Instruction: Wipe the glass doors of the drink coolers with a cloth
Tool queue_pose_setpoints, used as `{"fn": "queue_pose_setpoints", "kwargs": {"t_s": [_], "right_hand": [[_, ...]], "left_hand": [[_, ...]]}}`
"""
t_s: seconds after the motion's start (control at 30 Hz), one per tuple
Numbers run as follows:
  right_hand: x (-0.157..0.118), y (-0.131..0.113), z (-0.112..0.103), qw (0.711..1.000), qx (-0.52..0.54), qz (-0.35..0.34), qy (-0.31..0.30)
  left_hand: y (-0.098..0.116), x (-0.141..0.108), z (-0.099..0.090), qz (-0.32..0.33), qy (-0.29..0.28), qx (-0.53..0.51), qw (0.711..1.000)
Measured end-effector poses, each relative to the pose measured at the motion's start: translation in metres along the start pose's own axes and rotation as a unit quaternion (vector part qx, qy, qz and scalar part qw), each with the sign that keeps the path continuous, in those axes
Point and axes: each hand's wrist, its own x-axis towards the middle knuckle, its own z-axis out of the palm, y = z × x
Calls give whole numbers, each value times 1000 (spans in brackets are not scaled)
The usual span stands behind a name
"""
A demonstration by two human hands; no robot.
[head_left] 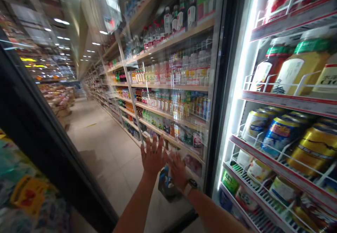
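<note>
- The glass door point(181, 64) stands upright in front of both hands, and its long dark edge runs from top to bottom on the right side.
- The left hand point(153, 157) and the right hand point(177, 170) lie flat and close together, and they seem to touch the glass.
- The fingers point(152, 145) are open and spread; they grasp nothing.
- The right hand, with a watch point(191, 185) on its wrist, is nearer to the dark edge.
- Past this edge, inside the lit fridge point(231, 96), bottles point(302, 66) and drink cans point(279, 134) stand on racks.
- A tiled floor point(105, 148) shows to the left.
</note>
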Motion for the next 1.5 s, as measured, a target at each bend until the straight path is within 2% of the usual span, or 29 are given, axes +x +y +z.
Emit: {"fn": "queue_pose_setpoints", "kwargs": {"t_s": [0.07, 0.13, 0.23, 0.33, 0.4, 0.43, 0.47, 0.53, 0.63, 0.73, 0.83, 0.87, 0.93, 1.07, 1.17, 1.23, 1.27, 1.33, 1.5], "right_hand": [[-7, -1, -2, 1000, -2, -12, -21], [10, 6, -5, 999, -6, -24, -38], [71, 22, -14, 997, -7, -33, -69], [142, 32, -25, 998, -7, 1, -70], [169, 32, -27, 999, -12, 23, -36], [172, 32, -26, 999, -14, 24, -21], [168, 31, -23, 1000, -16, 21, -10], [143, 27, -15, 1000, -17, 3, -2], [78, 20, -5, 1000, -19, -14, -4], [15, 11, -3, 999, -18, -23, -21], [-15, 7, -7, 998, -16, -28, -57], [-14, 8, -9, 997, -15, -31, -69], [5, 15, -13, 995, -14, -39, -87], [92, 31, -25, 994, -10, -52, -97], [152, 35, -33, 998, -9, -20, -59], [167, 34, -35, 1000, -8, 8, -27], [164, 34, -33, 1000, -8, 12, -20], [143, 32, -27, 1000, -10, 2, -28], [40, 18, -14, 999, -18, -16, -38]], "left_hand": [[0, -1, 0, -5, -3, -6, 1000], [0, -2, 1, -15, -15, -19, 1000], [-1, -4, 3, -22, -28, -41, 999], [-2, -4, 5, -17, -16, -43, 999], [-3, -3, 4, -14, -11, -41, 999], [-3, -2, 4, -15, -13, -42, 999], [-3, -1, 3, -15, -14, -44, 999], [-2, 0, 2, -14, -12, -50, 999], [-1, 1, -1, -10, -4, -44, 999], [0, 1, -2, -12, -8, -35, 999], [1, 0, -2, -19, -15, -41, 999], [1, 0, -2, -20, -15, -41, 999], [2, 1, -2, -19, -15, -39, 999], [0, 2, -2, -12, -14, -42, 999], [-2, 0, 0, -15, -16, -44, 999], [-2, -1, 2, -17, -19, -46, 999], [-2, -2, 3, -17, -20, -48, 999], [-3, -3, 4, -18, -22, -53, 998], [-2, -4, 2, -23, -30, -72, 997]]}}
